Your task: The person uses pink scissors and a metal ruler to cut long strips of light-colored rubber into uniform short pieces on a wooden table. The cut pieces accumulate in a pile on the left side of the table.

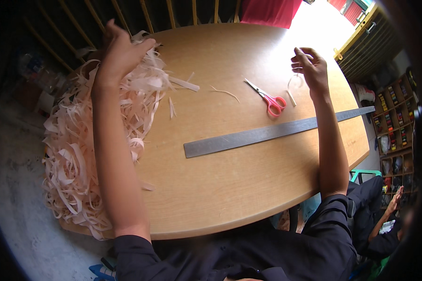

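Observation:
A large heap of pale pink fabric-like strips (72,164) covers the table's left side. Over its far end is my left hand (124,54), thumb spread away from the fingers, with nothing visible in its grasp. My right hand (312,68) is raised at the far right, its fingers loosely bent and apart. A thin curled pale strip (290,96) shows just below its fingertips; whether they touch is unclear. Between the hands lie scissors (273,104) with red handles, blades slightly parted. A long steel ruler (248,139) slants across the table, passing under my right forearm.
Loose strip pieces (185,84) and a thin sliver (226,92) lie on the wooden table (197,196). Bars (171,14) and a red cloth (272,11) stand along its far edge. At right are a compartment shelf (394,117) and another person's hand (396,197).

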`<state>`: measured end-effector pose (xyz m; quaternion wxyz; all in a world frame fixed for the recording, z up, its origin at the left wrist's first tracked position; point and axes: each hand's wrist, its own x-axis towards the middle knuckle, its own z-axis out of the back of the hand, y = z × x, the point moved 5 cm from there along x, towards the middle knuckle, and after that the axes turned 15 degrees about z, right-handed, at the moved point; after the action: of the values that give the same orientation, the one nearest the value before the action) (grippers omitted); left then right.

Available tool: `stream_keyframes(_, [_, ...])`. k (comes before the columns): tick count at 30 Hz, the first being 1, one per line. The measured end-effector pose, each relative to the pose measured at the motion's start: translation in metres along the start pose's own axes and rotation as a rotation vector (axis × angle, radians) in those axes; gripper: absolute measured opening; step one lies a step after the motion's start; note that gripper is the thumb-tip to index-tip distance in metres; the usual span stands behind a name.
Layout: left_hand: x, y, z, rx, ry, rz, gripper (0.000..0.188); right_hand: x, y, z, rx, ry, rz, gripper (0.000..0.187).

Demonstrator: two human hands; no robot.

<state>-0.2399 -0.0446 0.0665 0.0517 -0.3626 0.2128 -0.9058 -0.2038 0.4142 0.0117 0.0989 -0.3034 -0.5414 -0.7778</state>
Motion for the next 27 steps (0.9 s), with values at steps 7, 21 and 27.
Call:
stream_keyframes(7, [-0.074,-0.132,0.003,-0.470,0.956,-0.135,0.047,-0.055,0.094,-0.071,-0.024,0.478,0.194,0.020])
stream_keyframes(21, [-0.044,-0.100,0.032,-0.603,1.016,-0.091,0.025,-0.064,0.091,-0.083,0.162,0.667,0.039,0.033])
stream_keyframes(27, [-0.022,-0.043,0.077,-0.391,0.834,0.091,0.025,-0.067,0.094,-0.083,0.112,0.775,-0.025,0.036])
